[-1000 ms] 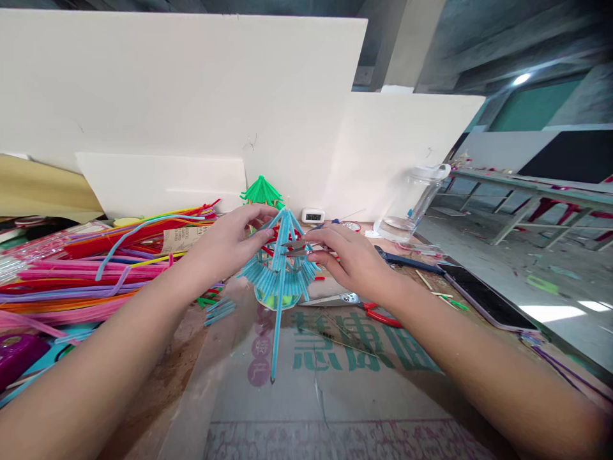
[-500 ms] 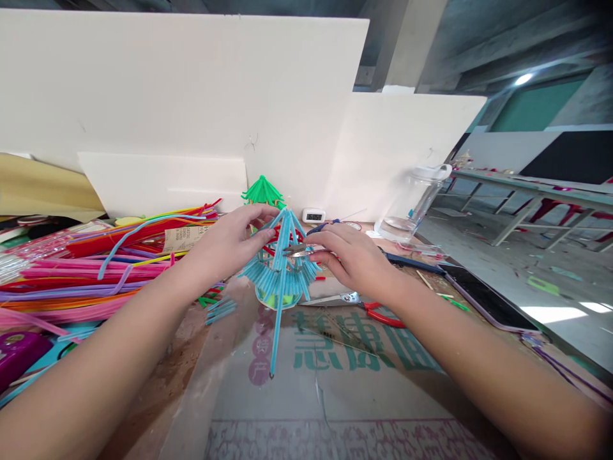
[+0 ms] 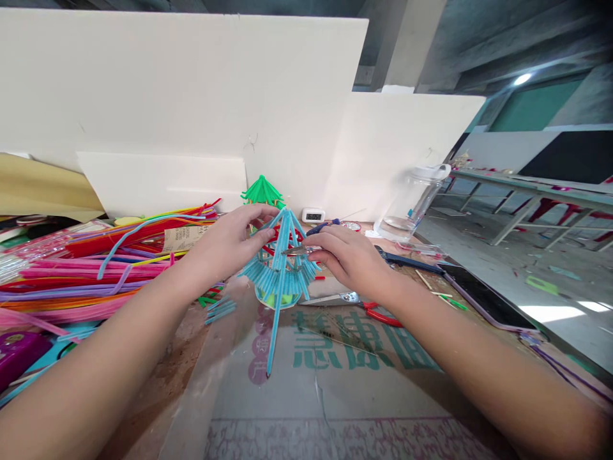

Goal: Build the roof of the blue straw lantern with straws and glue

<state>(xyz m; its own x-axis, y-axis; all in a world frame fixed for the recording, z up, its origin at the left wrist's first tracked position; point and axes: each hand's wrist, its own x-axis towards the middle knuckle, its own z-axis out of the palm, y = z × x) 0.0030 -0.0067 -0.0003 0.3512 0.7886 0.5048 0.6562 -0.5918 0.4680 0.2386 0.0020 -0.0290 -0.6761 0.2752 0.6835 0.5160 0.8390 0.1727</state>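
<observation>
A small cone-shaped model of light blue straws (image 3: 281,275) stands on a flattened cardboard sheet (image 3: 335,383). My left hand (image 3: 230,241) grips its upper left side. My right hand (image 3: 352,259) holds a small metal cutter (image 3: 295,250) with blue handles, its tip shut against a straw near the model's top. One long blue straw (image 3: 274,332) hangs from the top down toward me, its end near the cardboard. Behind the blue model stands a green straw umbrella (image 3: 262,190).
A heap of coloured pipe cleaners and straws (image 3: 96,268) fills the left side. Red-handled scissors (image 3: 364,305) lie right of the model. A phone (image 3: 483,297), a clear bottle (image 3: 414,198) and a small white clock (image 3: 313,216) sit at the right and back. White boards (image 3: 191,96) stand behind.
The cutter's jaws have shut on the straw near the top. The long hanging straw's lower end has swung slightly to the left. Both hands stay in place.
</observation>
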